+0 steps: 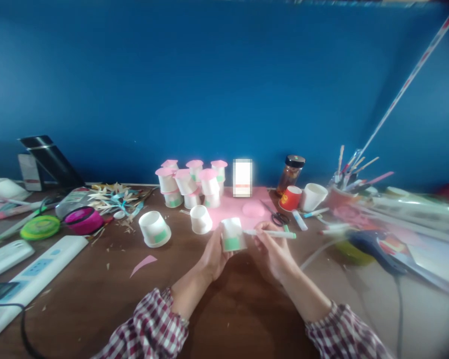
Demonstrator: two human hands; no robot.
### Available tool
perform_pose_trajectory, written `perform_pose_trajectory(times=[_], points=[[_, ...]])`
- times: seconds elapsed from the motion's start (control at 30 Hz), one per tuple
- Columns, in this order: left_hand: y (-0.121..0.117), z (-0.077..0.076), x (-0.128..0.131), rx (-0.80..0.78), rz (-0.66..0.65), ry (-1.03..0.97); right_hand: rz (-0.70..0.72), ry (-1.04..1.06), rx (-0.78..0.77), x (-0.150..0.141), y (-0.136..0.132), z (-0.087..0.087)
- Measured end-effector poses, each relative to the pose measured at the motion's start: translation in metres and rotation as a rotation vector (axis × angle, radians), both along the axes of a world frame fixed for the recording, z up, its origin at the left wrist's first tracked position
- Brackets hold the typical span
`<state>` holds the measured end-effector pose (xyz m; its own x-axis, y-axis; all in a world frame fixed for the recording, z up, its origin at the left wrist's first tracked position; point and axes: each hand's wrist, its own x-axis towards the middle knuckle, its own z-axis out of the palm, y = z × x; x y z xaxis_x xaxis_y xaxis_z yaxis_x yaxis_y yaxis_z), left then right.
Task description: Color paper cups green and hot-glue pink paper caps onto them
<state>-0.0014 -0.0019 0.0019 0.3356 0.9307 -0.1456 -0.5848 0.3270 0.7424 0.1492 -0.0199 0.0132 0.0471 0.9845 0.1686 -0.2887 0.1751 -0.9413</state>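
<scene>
My left hand (214, 252) is closed around the side of an upside-down white paper cup (232, 230) with a green patch near its rim. In my right hand (275, 249) is a white marker (271, 233) with a green end, its tip close to the cup's side; whether it touches I cannot tell. Two more upturned paper cups, one with a green patch (154, 228) and a smaller one (200, 219), stand to the left. Behind them are several stacked cups (187, 182) with pink paper tops. A pink paper sheet (228, 219) lies behind my hands.
Scissors (280, 218), a red paper cup (291, 198), a white cup (314, 196) and a dark-lidded jar (291, 174) stand back right. A blurred glue gun (374, 249) lies right. Left are a power strip (33, 279), a magenta tape roll (84, 220) and a pink paper scrap (143, 264).
</scene>
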Motion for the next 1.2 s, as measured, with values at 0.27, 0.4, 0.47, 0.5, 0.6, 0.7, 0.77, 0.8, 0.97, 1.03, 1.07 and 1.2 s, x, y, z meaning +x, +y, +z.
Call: perform_pose_trajectory(times=[0.27, 0.4, 0.47, 0.5, 0.6, 0.7, 0.77, 0.8, 0.97, 1.03, 1.07, 1.2], points=[[0.003, 0.004, -0.004, -0.077, 0.010, 0.004, -0.007, -0.036, 0.015, 0.001, 0.000, -0.001], [0.004, 0.004, -0.004, -0.075, 0.015, -0.025, -0.010, -0.053, 0.049, 0.000, 0.000, 0.000], [0.005, 0.002, -0.005, -0.074, 0.011, -0.032, -0.019, -0.064, 0.065, 0.000, 0.000, 0.000], [0.006, 0.002, -0.006, -0.071, 0.008, -0.038, -0.024, -0.069, 0.068, 0.000, -0.001, 0.001], [0.008, 0.000, -0.008, -0.060, -0.008, -0.052, -0.047, -0.062, 0.055, -0.001, 0.000, 0.001], [0.009, 0.000, -0.009, -0.062, -0.043, -0.035, -0.120, -0.037, 0.028, -0.002, 0.002, -0.001], [0.008, -0.001, -0.009, -0.055, -0.048, -0.012, -0.201, -0.038, 0.018, -0.001, 0.003, -0.003], [0.008, -0.001, -0.009, -0.042, -0.041, -0.008, -0.238, -0.052, 0.017, 0.000, 0.004, -0.004], [0.005, -0.003, -0.008, 0.044, -0.019, -0.010, -0.316, -0.273, 0.080, 0.001, 0.006, -0.007], [0.004, -0.002, -0.009, 0.061, -0.018, -0.007, -0.329, -0.393, 0.132, 0.001, 0.006, -0.008], [0.003, -0.002, -0.009, 0.068, -0.015, -0.014, -0.333, -0.436, 0.160, 0.000, 0.005, -0.009], [0.002, 0.001, -0.010, 0.105, -0.005, -0.070, -0.318, -0.489, 0.224, -0.001, 0.004, -0.012]])
